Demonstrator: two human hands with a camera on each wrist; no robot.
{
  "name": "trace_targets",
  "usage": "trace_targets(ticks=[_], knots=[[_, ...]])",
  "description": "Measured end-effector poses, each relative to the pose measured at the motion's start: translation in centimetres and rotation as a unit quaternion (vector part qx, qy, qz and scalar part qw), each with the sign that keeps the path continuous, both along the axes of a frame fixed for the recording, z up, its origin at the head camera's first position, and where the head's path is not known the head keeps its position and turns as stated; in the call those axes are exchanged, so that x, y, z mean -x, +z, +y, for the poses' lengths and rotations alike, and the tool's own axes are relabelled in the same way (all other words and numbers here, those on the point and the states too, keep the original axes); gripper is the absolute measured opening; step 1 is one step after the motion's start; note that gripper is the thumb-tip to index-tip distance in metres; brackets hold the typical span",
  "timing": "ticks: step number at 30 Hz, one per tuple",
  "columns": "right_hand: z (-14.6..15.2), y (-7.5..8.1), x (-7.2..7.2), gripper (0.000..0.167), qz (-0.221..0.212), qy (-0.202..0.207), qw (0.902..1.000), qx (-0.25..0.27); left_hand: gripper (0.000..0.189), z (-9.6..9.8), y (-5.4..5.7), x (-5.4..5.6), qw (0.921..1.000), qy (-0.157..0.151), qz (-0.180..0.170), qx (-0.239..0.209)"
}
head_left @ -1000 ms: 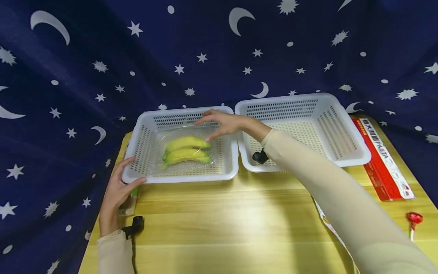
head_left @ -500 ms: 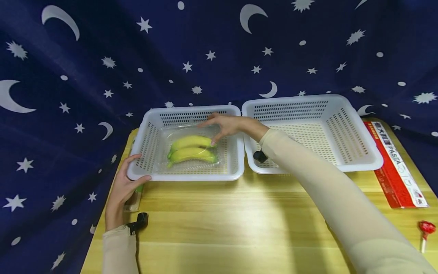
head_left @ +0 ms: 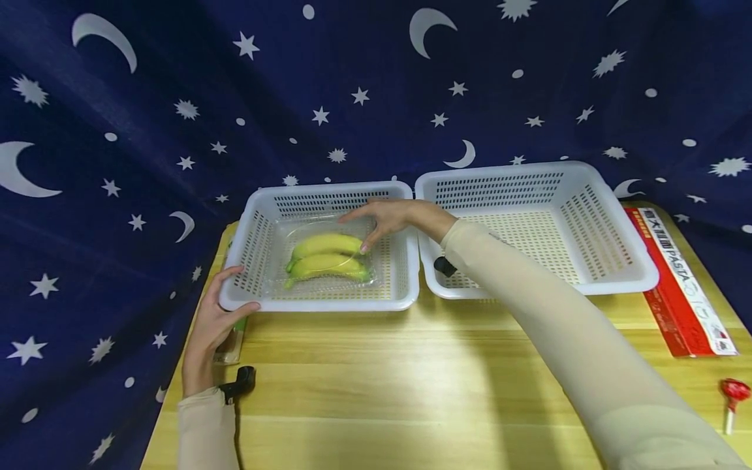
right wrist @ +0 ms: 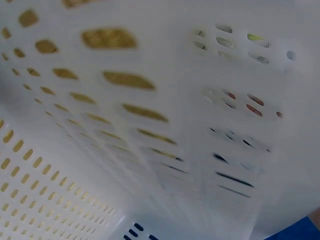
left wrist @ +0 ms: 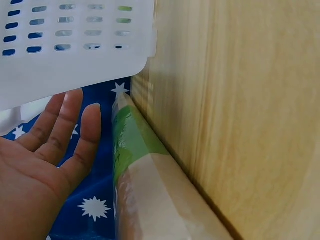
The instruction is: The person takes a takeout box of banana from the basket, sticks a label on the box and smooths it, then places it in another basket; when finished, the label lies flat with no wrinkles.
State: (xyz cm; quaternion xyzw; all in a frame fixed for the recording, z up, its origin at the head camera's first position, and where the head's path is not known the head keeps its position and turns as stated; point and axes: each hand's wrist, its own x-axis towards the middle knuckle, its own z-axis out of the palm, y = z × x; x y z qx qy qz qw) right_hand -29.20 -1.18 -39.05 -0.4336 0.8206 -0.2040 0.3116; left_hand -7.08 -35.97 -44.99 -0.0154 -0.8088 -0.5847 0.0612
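In the head view two yellow bananas with green ends (head_left: 329, 264) lie in a clear plastic box (head_left: 275, 277). The box sits inside the left white slotted basket (head_left: 329, 305). My right hand (head_left: 384, 214) is over the box's right part, fingers spread, thumb at the bananas' right end. My left hand (head_left: 213, 320) holds the basket's near left corner, thumb along the front rim and a finger over the left rim. The left wrist view shows several fingers (left wrist: 90, 125) under the basket's edge. From the right wrist only basket walls (right wrist: 175, 65) show; that hand is hidden.
A second white basket (head_left: 531, 290) stands right of the first, under the right forearm. Beyond it lie a red PASTA pack (head_left: 684, 320) and a red lollipop (head_left: 734, 390). A green and beige package (left wrist: 145, 165) lies along the table's left edge.
The head view has shifted, so everything appears further right than a second ago. Over the last half second the bananas and my right thumb have moved very slightly left; the left hand keeps its place.
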Motion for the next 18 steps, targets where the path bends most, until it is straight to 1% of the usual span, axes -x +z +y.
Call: trace_targets(ticks=[4,6,8,11,15,18], knots=[[-0.09,0.11,-0.06,0.086,-0.009,0.001,1.0000,0.003,0.081,-0.03,0.06,-0.09,1.0000,0.001,0.003,-0.001],[-0.07,0.13,0.02,0.084,-0.014,0.005,0.9998,0.010,0.080,-0.04,0.10,-0.13,1.0000,0.001,0.003,0.002],[-0.02,0.15,0.10,0.082,-0.029,0.005,0.9993,0.025,0.080,-0.04,0.12,-0.13,1.0000,0.000,0.003,0.006],[0.18,0.26,0.20,0.075,-0.072,-0.018,0.9959,0.052,0.081,-0.02,0.11,-0.07,1.0000,-0.002,0.001,0.004],[0.50,0.28,0.31,0.070,-0.136,-0.064,0.9845,0.090,0.082,-0.03,0.02,0.01,1.0000,-0.003,-0.007,0.000],[0.70,0.19,0.46,0.070,-0.148,-0.077,0.9799,0.110,0.082,-0.05,-0.06,0.09,1.0000,-0.002,-0.008,0.005]])
